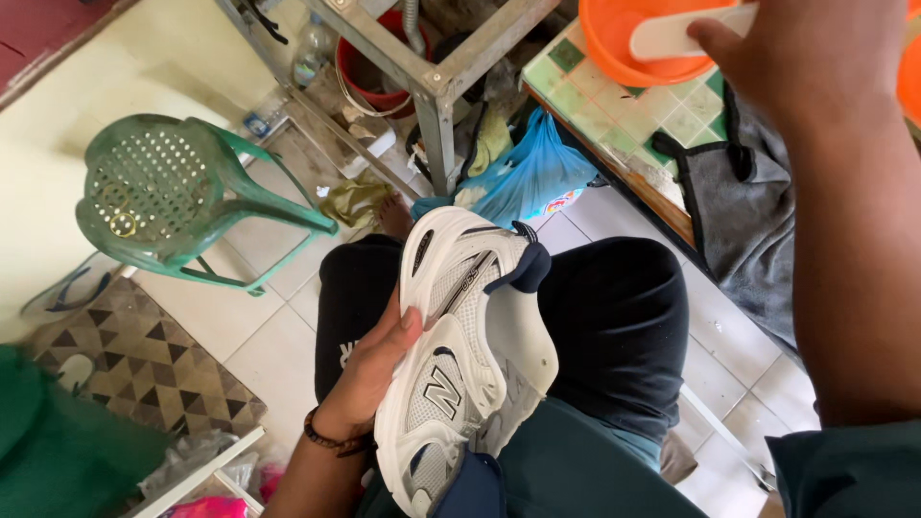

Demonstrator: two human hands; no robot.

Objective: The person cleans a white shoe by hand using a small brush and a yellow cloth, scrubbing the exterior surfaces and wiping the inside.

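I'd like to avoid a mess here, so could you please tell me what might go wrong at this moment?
1. The left hand alone holds the white mesh sneaker against the lap; it could slip to the tiled floor.
2. The right hand holds a white flat tool in the orange plastic basin, which sits close to the table's edge and might tip.
3. The grey cloth overhanging the table may slide off.

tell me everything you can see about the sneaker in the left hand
The sneaker is white with mesh panels, grey overlays, dark navy collar lining and thick white sole. It lies over the person's lap, toe pointing away, tilted sideways. The left hand grips its side, thumb on the upper. It looks fairly clean; no laces show.
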